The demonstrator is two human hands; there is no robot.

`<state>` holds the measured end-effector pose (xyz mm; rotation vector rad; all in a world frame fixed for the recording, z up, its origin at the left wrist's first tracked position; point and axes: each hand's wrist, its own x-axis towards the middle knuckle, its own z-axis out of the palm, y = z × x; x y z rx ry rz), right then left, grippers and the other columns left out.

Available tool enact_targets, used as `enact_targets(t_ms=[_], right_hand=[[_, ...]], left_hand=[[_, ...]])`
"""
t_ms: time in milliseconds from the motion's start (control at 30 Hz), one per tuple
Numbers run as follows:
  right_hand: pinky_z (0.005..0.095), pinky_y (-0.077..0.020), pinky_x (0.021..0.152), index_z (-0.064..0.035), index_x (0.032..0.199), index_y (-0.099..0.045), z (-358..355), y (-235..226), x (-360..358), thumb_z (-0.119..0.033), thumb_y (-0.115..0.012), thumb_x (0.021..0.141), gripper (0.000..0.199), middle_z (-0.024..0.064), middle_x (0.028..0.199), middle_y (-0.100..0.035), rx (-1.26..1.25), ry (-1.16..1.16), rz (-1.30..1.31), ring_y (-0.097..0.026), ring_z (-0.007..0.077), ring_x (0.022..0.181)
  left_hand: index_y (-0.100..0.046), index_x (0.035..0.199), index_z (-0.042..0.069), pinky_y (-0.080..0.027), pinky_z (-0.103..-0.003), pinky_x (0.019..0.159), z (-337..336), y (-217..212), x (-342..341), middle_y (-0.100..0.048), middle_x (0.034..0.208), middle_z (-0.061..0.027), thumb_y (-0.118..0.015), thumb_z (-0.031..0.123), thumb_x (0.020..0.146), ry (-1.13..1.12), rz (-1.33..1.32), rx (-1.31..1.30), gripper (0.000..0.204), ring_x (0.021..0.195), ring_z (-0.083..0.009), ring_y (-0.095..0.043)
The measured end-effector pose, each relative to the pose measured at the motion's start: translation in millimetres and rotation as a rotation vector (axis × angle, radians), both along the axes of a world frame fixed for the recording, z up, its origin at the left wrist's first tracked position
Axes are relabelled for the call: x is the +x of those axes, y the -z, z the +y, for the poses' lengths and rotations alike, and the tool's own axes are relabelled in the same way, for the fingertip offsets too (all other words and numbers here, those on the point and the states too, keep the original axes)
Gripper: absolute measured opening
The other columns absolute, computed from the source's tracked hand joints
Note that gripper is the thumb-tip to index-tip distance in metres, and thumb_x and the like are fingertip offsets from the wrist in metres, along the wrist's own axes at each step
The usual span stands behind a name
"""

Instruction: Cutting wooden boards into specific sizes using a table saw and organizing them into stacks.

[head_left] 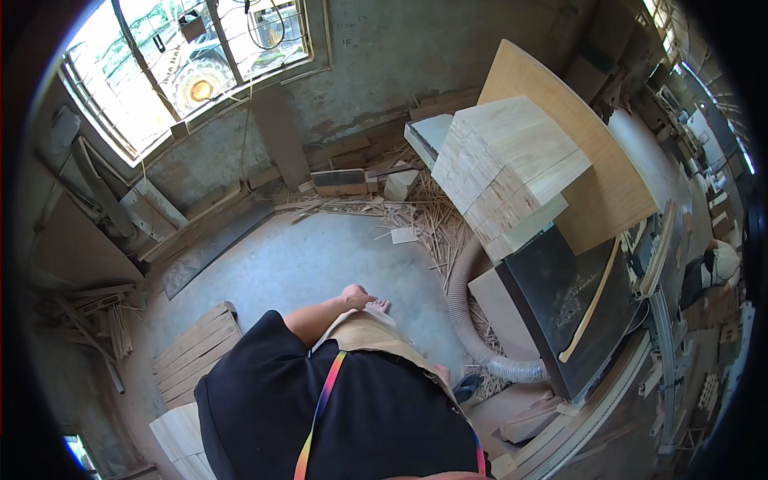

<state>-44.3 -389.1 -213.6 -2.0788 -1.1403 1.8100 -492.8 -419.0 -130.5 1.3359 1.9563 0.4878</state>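
The left hand (354, 298) hangs at the person's side, empty, fingers loosely curled, above the concrete floor (304, 264); the right hand is out of sight, so its state cannot be told. Nearest the hand, just right of it, the ribbed dust hose (464, 312) curves across the floor. Beyond the hose stands the tall stack of cut wood blocks (504, 172), overhanging the dark machine table (560, 296). A foot could catch the hose or slip on the wood slivers (436, 224) beside it; bumping the stack might topple blocks.
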Motion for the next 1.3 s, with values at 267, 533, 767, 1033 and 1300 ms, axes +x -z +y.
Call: enact_targets(t_ms=[267, 533, 767, 1033, 1300], right_hand=[[0.0312, -0.0541, 0.073, 0.0015, 0.112, -0.076, -9.0, 36.5, 12.0, -0.023, -0.065, 0.096, 0.031, 0.0097, 0.083, -0.075, -0.008, 0.036, -0.014, -0.070, 0.0266, 0.079], [0.0319, -0.0530, 0.072, 0.0007, 0.107, -0.075, 0.5, 1.0, -11.9, -0.022, -0.065, 0.095, 0.028, 0.0093, 0.081, -0.073, -0.101, -0.041, -0.051, -0.067, 0.0262, 0.076], [0.0325, -0.0521, 0.070, 0.0001, 0.101, -0.074, 39.0, -25.1, -61.0, -0.022, -0.065, 0.094, 0.025, 0.0090, 0.079, -0.071, -0.105, -0.081, -0.020, -0.065, 0.0258, 0.074], [0.0332, -0.0510, 0.069, -0.0007, 0.096, -0.073, 87.3, -40.8, -123.4, -0.021, -0.065, 0.093, 0.022, 0.0086, 0.077, -0.069, -0.105, -0.121, 0.000, -0.063, 0.0254, 0.071], [0.0339, -0.0499, 0.067, -0.0014, 0.090, -0.072, 122.8, -51.1, -165.7, -0.020, -0.065, 0.091, 0.020, 0.0082, 0.075, -0.067, -0.100, -0.100, 0.007, -0.060, 0.0250, 0.068]], left_hand=[[-0.072, 0.079, -0.001, -0.056, -0.035, 0.059, -44.5, -6.7, -34.6, -0.070, 0.072, -0.0116, -0.078, 0.043, 0.082, -0.494, -0.232, -0.621, 0.045, 0.059, -0.0251, -0.065], [-0.072, 0.078, -0.001, -0.056, -0.032, 0.060, -46.1, 5.9, -53.2, -0.068, 0.068, -0.0096, -0.078, 0.041, 0.081, -0.578, -0.312, -0.666, 0.043, 0.059, -0.0233, -0.066], [-0.074, 0.078, 0.000, -0.057, -0.031, 0.072, -2.2, 8.6, -46.9, -0.072, 0.071, -0.0066, -0.074, 0.045, 0.084, -0.493, -0.348, -0.575, 0.045, 0.066, -0.0216, -0.068], [-0.074, 0.076, 0.002, -0.057, -0.032, 0.072, -6.1, 7.9, -90.0, -0.073, 0.072, -0.0060, -0.075, 0.045, 0.085, -0.514, -0.323, -0.623, 0.044, 0.065, -0.0216, -0.068], [-0.070, 0.072, 0.001, -0.056, -0.033, 0.066, 19.9, -0.1, -145.5, -0.068, 0.064, -0.0092, -0.075, 0.043, 0.085, -0.595, -0.358, -0.647, 0.044, 0.058, -0.0246, -0.065]])
